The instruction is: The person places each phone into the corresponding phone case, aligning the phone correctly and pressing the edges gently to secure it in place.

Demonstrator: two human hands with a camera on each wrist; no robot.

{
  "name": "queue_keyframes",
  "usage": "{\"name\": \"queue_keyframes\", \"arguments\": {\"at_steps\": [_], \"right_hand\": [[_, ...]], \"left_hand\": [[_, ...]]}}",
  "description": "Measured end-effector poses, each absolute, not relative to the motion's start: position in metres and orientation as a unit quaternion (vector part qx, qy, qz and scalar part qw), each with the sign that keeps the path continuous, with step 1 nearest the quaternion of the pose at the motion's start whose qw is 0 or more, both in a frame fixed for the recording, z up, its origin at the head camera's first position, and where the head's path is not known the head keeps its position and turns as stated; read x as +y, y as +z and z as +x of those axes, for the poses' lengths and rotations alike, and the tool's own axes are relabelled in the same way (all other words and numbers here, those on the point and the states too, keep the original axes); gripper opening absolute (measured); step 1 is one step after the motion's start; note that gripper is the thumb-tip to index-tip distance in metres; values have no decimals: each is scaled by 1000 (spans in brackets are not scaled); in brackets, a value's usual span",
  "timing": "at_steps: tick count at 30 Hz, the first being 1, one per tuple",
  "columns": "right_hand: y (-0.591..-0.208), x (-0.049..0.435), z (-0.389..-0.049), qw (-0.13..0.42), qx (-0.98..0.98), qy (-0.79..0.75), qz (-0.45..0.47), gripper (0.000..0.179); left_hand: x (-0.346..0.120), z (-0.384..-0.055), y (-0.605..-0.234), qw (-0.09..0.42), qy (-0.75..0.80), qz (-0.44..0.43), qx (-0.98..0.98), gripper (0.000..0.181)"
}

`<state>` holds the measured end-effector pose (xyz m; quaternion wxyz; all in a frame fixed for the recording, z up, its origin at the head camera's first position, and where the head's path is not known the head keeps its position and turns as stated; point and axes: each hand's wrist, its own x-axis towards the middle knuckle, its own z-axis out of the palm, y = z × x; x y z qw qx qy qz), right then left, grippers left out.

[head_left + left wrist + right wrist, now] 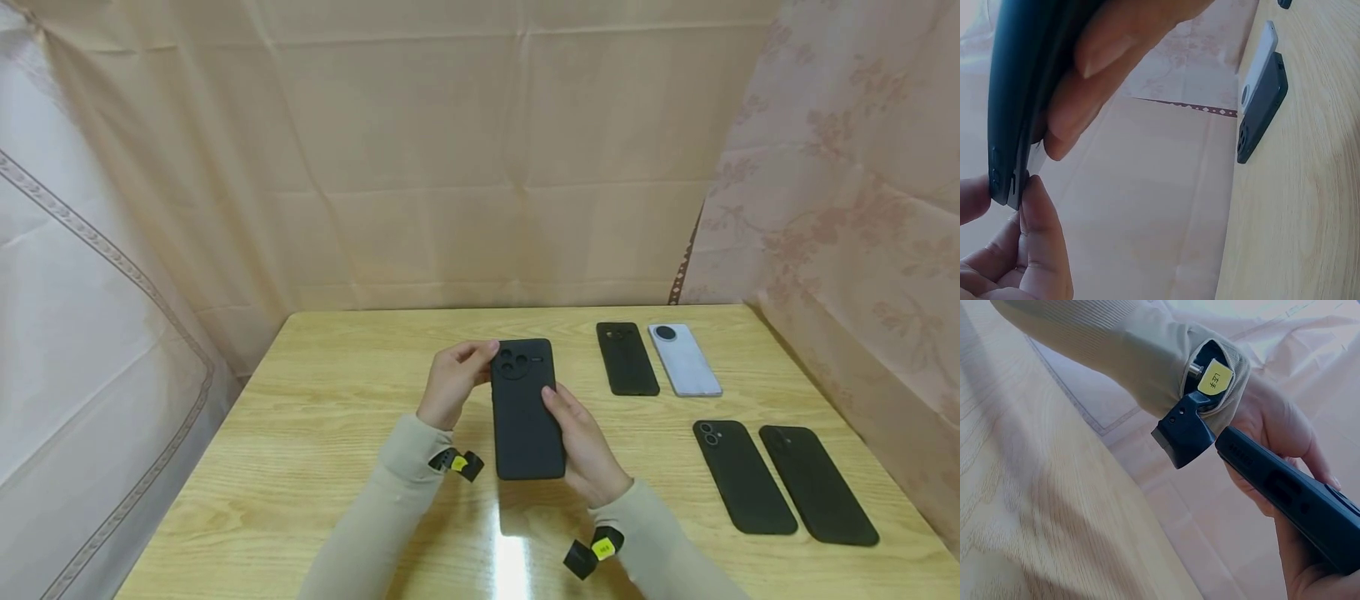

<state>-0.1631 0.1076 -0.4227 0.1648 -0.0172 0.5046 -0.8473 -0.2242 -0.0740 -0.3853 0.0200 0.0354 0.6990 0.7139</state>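
Note:
A phone in a black case [527, 417] is held above the table, its back with the round camera area facing up. My left hand [453, 383] pinches its top left corner between thumb and fingers. My right hand [588, 446] grips the right edge, thumb on the back and fingers underneath. In the left wrist view, a thin gap runs between the dark case [1013, 81] and the layer beside it, near the pinched corner. In the right wrist view, the lower edge of the case [1285, 484] shows a port cutout and small holes.
On the right of the wooden table [337, 500] lie a black phone-shaped item [628, 358], a pale blue phone [685, 360], a dark one with camera lenses [744, 477] and another black one [819, 485]. Cloth curtains [420, 167] hang behind and at both sides.

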Motion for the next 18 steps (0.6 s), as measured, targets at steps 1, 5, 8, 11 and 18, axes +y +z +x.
{"name": "queue_keyframes", "arguments": {"at_steps": [1,5,8,11,18], "right_hand": [[-423,108,-163,164,505,-847,-19,52],[-424,107,-163,159,505,-848,-22,53],[-424,107,-163,158,505,-848,-23,53],[-424,107,-163,161,502,-849,-24,54],[-424,108,-163,161,504,-848,-26,57]], "left_hand": [[-74,-224,-385,18,712,36,701,31],[-74,-224,-385,7,705,38,708,29],[-73,-224,-385,-5,698,43,715,28],[-72,-223,-385,-21,688,49,724,29],[-71,-222,-385,-46,662,57,746,30]]}}
